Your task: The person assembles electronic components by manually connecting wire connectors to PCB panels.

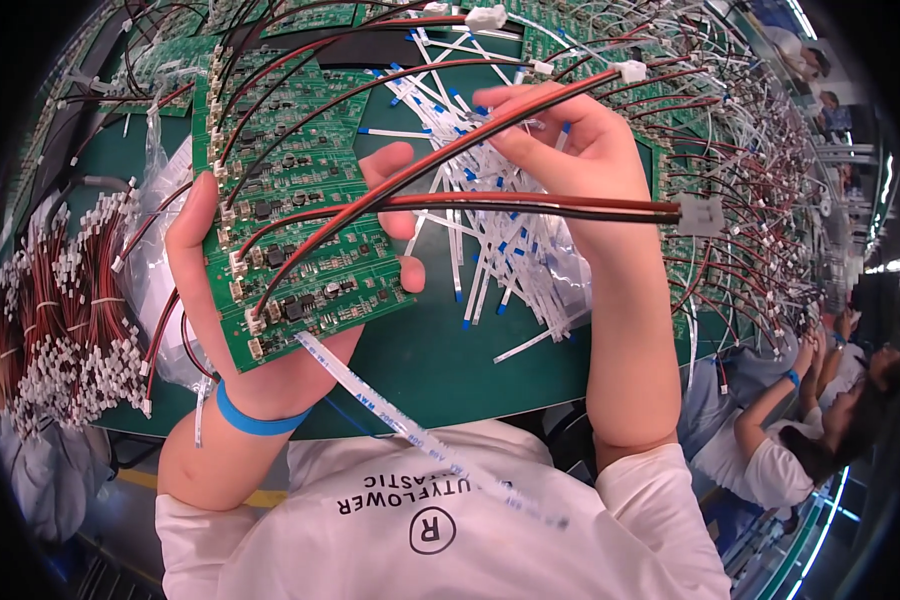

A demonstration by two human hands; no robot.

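Note:
My left hand (195, 245) grips a green circuit board panel (310, 240), thumb along its left edge and fingertips over its right edge. White connectors line the board's left side, and red-and-black wire leads (450, 140) run from them across to the right. A flat white ribbon cable (390, 415) hangs from the board's lower end over my shirt. My right hand (580, 145) is over a loose pile of white ribbon cables with blue ends (500, 215). Its fingers are bent, with thumb and index tips apart. A wire lead passes in front and partly hides them.
Bundled red-and-black wire leads with white plugs (70, 310) lie at the left, beside clear plastic bags (160, 250). More wired circuit boards (620, 60) cover the back and right of the green table (410, 370). Another person (780, 450) sits at the far right.

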